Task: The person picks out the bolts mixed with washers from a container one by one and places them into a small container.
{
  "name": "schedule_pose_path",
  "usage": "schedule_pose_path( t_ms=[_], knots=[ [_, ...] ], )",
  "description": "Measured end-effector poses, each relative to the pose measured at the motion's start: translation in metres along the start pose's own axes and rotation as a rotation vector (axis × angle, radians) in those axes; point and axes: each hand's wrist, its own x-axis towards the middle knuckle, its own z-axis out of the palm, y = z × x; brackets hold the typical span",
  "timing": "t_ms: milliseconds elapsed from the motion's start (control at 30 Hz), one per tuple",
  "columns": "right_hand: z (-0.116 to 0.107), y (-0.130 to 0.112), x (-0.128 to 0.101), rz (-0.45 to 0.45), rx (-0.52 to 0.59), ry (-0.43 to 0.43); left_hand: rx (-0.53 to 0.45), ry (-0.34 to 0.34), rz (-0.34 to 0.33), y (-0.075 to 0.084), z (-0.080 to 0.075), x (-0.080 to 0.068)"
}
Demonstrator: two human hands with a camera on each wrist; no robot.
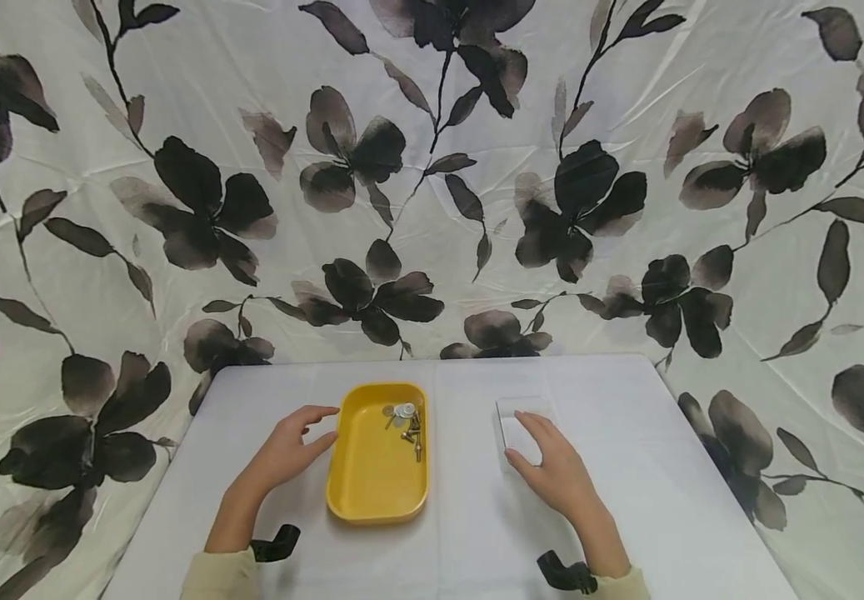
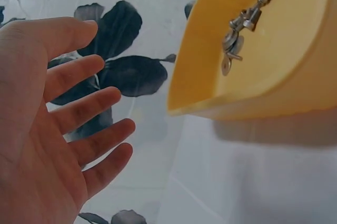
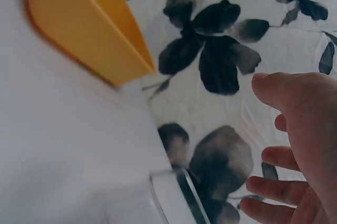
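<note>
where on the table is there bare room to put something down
Bare white table lies right of the right hand, behind the yellow tray, and left of the left hand. It is crowded in the tray's far end with screws and washers, and at the clear box.

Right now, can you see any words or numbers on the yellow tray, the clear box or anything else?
No words, numbers, labels or signs can be read anywhere.
The yellow tray is plain, and the screws and washers in it are too small to show marks.
The clear box by the right hand shows no print.
The cloth backdrop carries only dark flowers and leaves.
</note>
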Motion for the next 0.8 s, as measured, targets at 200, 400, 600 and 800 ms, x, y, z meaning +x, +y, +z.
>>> schedule_pose_path(
  t_ms=[200,400,600,800],
  knots=[
    [0.024,-0.02,-0.003,0.02,0.081,-0.033,-0.022,0.0,-0.007,0.002,0.003,0.003],
    [0.045,-0.04,-0.001,0.067,0.193,-0.106,-0.043,0.011,0.003,0.0,0.008,0.005],
    [0.068,-0.053,-0.003,0.107,0.251,-0.201,-0.056,0.004,-0.002,-0.005,0.017,0.006],
    [0.089,-0.061,-0.004,0.101,0.355,-0.237,-0.06,0.034,-0.02,-0.003,0.03,0.01]
  ],
)
